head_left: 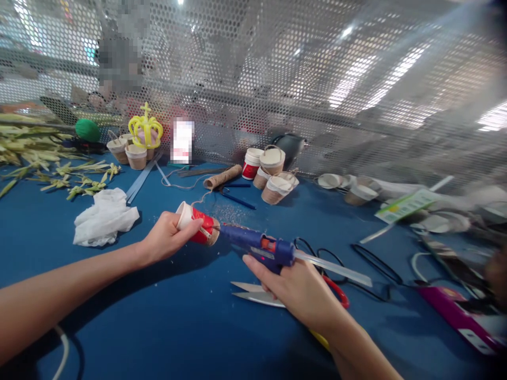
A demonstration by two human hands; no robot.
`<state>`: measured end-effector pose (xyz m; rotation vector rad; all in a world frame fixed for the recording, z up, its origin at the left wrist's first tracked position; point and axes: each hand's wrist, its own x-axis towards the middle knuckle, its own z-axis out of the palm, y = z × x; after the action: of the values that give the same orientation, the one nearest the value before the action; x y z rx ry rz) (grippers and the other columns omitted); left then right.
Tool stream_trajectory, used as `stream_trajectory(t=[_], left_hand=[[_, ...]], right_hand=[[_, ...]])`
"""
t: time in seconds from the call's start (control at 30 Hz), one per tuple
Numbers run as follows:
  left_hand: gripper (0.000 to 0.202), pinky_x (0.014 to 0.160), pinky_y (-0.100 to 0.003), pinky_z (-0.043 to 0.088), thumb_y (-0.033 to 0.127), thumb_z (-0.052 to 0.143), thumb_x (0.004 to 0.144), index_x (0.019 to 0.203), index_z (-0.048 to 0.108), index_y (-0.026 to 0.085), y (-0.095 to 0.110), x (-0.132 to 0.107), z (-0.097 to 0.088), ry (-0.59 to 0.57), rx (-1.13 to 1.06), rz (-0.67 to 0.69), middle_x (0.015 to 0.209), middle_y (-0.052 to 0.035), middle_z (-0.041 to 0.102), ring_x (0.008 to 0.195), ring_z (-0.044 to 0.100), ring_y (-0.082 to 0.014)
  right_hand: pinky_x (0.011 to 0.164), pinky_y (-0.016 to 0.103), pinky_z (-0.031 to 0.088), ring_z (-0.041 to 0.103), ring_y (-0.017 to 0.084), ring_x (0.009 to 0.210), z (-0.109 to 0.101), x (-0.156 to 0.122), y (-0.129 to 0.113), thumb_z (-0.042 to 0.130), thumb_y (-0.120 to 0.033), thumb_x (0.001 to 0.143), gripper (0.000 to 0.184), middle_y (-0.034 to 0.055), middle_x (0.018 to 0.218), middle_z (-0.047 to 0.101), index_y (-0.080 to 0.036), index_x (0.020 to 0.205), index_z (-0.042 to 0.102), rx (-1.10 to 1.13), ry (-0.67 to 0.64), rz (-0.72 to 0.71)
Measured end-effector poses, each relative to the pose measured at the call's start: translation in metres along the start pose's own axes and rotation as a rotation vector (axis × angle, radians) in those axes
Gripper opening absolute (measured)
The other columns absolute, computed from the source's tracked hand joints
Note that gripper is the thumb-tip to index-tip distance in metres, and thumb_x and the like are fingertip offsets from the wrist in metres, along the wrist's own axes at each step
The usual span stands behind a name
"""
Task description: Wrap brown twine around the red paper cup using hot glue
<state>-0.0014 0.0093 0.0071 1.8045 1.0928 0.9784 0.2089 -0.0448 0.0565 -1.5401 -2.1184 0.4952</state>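
The left hand (168, 237) is curled round a red and white paper cup (206, 221), thumb along its side, holding it tipped above the bench (158, 322). The right hand (291, 287) is closed round the grip of a blue glue gun (253, 243), its nozzle at the cup's brown end; whether the two touch, I cannot tell.

Brown twine covers only the cup's base end, while the red wall and white rim are bare, so the wrapping seems at an early stage, with most of the side left to cover. A strand runs from the twine roll (225, 177) towards the cup.

Counting: one cup in hand, one glue gun, one twine roll, one pair of scissors (263, 300), two blue pens (240, 200), one white cloth (103, 216), one yellow crown (146, 132) and one green ball (87, 130). Near the mesh stand one unwrapped red cup (250, 168) and about four finished-looking wrapped cups (273, 196); at least three small baskets (136, 160) sit by the crown. Those at far right are too blurred to count
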Motion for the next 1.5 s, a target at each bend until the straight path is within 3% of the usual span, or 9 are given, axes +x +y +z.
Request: stream_trajectory(t=[0.4,0.6,0.73,0.9,1.03,1.2,1.4,1.5], left_hand=[[0.042,0.041,-0.021,0.028,0.041,0.043,0.078,0.058,0.064,0.012,-0.0039,0.0002,-0.0005,0.043,0.097,-0.007,0.047,-0.0023,0.053,0.046,0.041,-0.0105],[0.041,0.044,-0.022,0.029,0.037,0.04,0.081,0.054,0.06,0.012,-0.0079,-0.0021,-0.0002,0.059,0.282,0.198,0.046,-0.0002,0.047,0.044,0.033,-0.0081],[0.041,0.045,-0.022,0.026,0.034,0.04,0.081,0.047,0.053,0.014,-0.0087,-0.0022,-0.0002,0.082,0.368,0.296,0.042,0.0017,0.04,0.043,0.03,-0.0079],[0.038,0.046,-0.023,0.026,0.029,0.04,0.081,0.046,0.047,0.016,-0.0086,-0.0014,-0.0005,0.059,0.382,0.419,0.042,0.0025,0.041,0.042,0.029,-0.0077],[0.039,0.045,-0.023,0.025,0.03,0.041,0.081,0.044,0.045,0.017,-0.0076,-0.001,-0.0006,0.063,0.366,0.389,0.041,0.003,0.038,0.041,0.028,-0.0077],[0.038,0.042,-0.022,0.025,0.032,0.04,0.081,0.048,0.05,0.016,-0.0065,-0.0012,-0.0001,0.065,0.291,0.257,0.042,0.0029,0.038,0.041,0.029,-0.0078],[0.041,0.041,-0.021,0.022,0.031,0.043,0.08,0.042,0.038,0.016,-0.0058,-0.0026,0.0017,0.076,0.235,0.24,0.043,0.0047,0.031,0.042,0.025,-0.0061],[0.04,0.04,-0.02,0.022,0.032,0.043,0.08,0.044,0.042,0.015,-0.0063,-0.0023,0.0022,0.069,0.198,0.191,0.043,0.0045,0.032,0.042,0.026,-0.0058]], right_hand=[[0.06,0.032,0.043,0.055,0.019,0.058,-0.0009,-0.0037,0.006,0.048,-0.035,0.074,0.019,0.0011,0.049,0.055,-0.023,0.074,0.064,-0.043,-0.029,-0.083],[0.055,0.028,0.044,0.052,0.014,0.052,0.0017,-0.0008,0.0051,0.046,-0.036,0.077,0.022,0.0014,0.058,0.06,-0.021,0.067,0.058,-0.003,0.0,0.026],[0.05,0.027,0.041,0.048,0.014,0.047,0.0026,0.0002,0.006,0.046,-0.038,0.076,0.026,0.0014,0.052,0.055,-0.02,0.06,0.056,-0.062,0.017,0.046],[0.049,0.026,0.04,0.05,0.014,0.047,0.0006,-0.0016,0.0082,0.048,-0.037,0.075,0.022,-0.0011,0.045,0.05,-0.022,0.065,0.06,-0.04,-0.008,0.01],[0.05,0.026,0.041,0.052,0.015,0.051,-0.0004,-0.0011,0.0038,0.045,-0.035,0.077,0.022,-0.0001,0.049,0.053,-0.022,0.066,0.06,-0.017,0.005,0.012],[0.051,0.026,0.042,0.054,0.015,0.054,-0.001,-0.0001,-0.0006,0.048,-0.034,0.076,0.02,0.0006,0.055,0.057,-0.022,0.065,0.059,0.039,0.011,0.013],[0.05,0.026,0.043,0.057,0.017,0.058,0.0031,-0.0015,0.0036,0.049,-0.035,0.076,0.02,0.0003,0.054,0.057,-0.022,0.064,0.057,0.038,0.012,0.017],[0.051,0.026,0.044,0.057,0.017,0.058,0.0033,-0.0022,0.0032,0.05,-0.034,0.076,0.02,0.0001,0.052,0.057,-0.022,0.06,0.055,0.015,0.012,0.018]])
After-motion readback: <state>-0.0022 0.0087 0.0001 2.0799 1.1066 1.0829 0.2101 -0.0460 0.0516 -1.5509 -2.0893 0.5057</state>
